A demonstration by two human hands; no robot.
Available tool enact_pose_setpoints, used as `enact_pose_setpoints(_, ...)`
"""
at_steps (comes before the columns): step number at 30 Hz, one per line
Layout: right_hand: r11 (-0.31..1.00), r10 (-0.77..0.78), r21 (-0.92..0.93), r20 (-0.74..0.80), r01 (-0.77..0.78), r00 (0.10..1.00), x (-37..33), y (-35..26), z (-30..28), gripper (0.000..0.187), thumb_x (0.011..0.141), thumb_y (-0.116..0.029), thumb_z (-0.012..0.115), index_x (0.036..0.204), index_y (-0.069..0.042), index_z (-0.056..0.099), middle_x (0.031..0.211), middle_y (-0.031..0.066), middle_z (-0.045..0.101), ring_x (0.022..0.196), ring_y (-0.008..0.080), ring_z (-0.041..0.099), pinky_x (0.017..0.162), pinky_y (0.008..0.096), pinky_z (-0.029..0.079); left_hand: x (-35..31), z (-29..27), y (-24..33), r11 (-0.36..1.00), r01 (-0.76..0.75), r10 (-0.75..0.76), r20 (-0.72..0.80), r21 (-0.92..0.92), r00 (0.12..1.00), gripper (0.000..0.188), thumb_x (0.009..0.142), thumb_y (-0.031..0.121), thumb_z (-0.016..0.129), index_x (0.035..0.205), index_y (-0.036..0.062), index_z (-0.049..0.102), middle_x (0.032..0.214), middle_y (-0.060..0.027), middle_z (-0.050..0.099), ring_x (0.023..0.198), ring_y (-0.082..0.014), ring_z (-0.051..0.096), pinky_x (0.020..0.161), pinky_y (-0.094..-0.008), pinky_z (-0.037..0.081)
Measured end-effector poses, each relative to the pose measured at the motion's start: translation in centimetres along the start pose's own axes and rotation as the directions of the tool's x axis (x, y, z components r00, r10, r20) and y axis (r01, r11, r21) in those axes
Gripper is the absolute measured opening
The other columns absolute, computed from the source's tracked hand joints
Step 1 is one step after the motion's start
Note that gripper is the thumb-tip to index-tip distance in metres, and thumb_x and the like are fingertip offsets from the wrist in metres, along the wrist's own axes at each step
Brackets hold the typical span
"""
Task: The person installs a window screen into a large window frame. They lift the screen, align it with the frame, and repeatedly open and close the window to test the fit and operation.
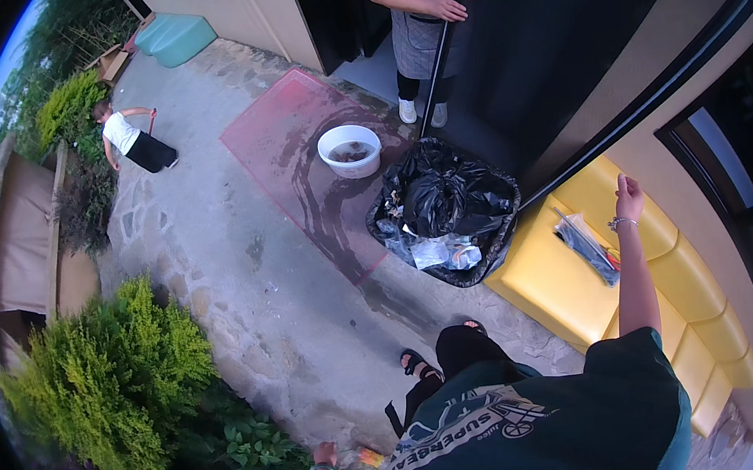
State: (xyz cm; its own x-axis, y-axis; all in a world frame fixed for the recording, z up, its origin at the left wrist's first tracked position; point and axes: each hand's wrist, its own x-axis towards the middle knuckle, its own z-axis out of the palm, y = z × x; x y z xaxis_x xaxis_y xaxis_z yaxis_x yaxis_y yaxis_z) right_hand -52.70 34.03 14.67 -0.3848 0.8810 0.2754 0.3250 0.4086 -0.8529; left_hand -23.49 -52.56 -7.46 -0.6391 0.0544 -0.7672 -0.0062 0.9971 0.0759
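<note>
Head: hands [326,455] [629,200] apart, one near sofa [540,262]

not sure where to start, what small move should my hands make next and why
Perhaps lower the right hand toward the plastic packet on the yellow sofa. It looks like the nearest loose thing to that hand in this view, while the left hand is well away near the lower edge. The true gap is hard to tell.

The right arm [639,287] is extended forward on the body's right, the right hand [631,201] being held out at its end. The left hand [325,455] is held nearer the body, its finger pose indistinct.
</note>
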Motion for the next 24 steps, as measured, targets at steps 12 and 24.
enact_pose_setpoints(12, 0.886, 0.309, 0.391, -0.097, -0.250, 0.946, 10.2, -7.4, 2.4, 0.072, 0.073, -0.053, 0.067, 0.122, -0.005, 0.046, 0.121, 0.0090, 0.049, 0.111, 0.0261, 0.047, 0.094, 0.0481, 0.032, 12.6, -18.4, -7.3, 0.649, 0.057, -0.349, -0.230, -0.759, 0.909, 0.023, 0.076, 0.021, 0.060, 0.081, -0.0013, 0.061, 0.077, -0.0164, 0.063, 0.071, -0.0286, 0.057, 0.069, -0.0364, 0.044)
enact_pose_setpoints(24, 0.690, 0.297, 0.724, -0.316, 0.027, 0.901, 6.9, -15.2, 9.2, 0.044, 0.078, -0.047, 0.065, 0.091, -0.006, 0.058, 0.078, 0.0010, 0.057, 0.068, 0.0145, 0.056, 0.062, 0.0277, 0.046, 28.7, -40.3, -12.2, 0.682, 0.044, -0.222, -0.150, -0.730, 0.963, 0.027, 0.077, 0.026, 0.059, 0.080, -0.0005, 0.062, 0.074, -0.0162, 0.063, 0.072, -0.0252, 0.058, 0.070, -0.0347, 0.044)
